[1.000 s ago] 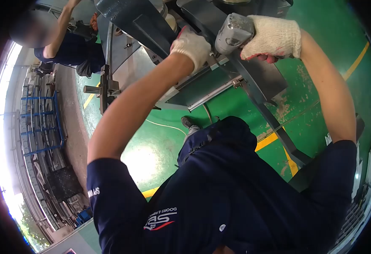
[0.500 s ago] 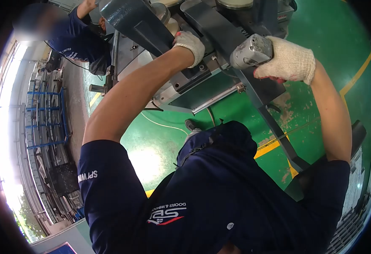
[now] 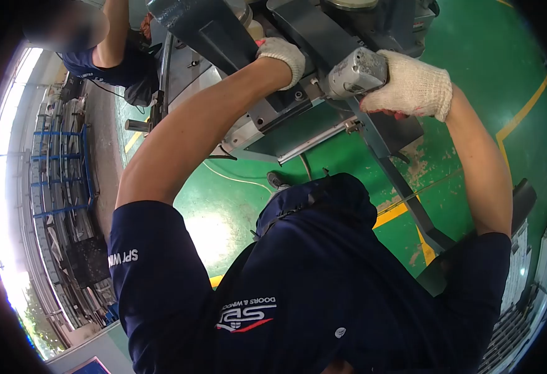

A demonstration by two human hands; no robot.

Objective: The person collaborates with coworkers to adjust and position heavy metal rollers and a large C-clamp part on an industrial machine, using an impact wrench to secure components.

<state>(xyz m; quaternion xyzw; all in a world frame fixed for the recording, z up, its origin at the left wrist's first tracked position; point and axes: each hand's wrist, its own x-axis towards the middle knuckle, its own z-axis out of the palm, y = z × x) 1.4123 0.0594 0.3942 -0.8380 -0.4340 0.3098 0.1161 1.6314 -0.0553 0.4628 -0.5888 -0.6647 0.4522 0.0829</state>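
My right hand, in a white knit glove with red on the fingers, is closed around a scuffed grey power tool. The tool's rounded body points left, over the dark metal parts of a machine; its exact kind and its tip do not show. My left hand, gloved the same way, reaches over the machine beside a thick dark-grey arm. The back of the glove and wrist hide most of its fingers and anything they touch.
A co-worker in a dark shirt is at the upper left. A blue rack of long profiles lines the left side. The machine's slanted leg stands on the green floor. A thin cable crosses the floor.
My right hand and the power tool have shifted slightly left, closer to my left hand. My left hand stays near the thick arm. The co-worker's body and arm have moved.
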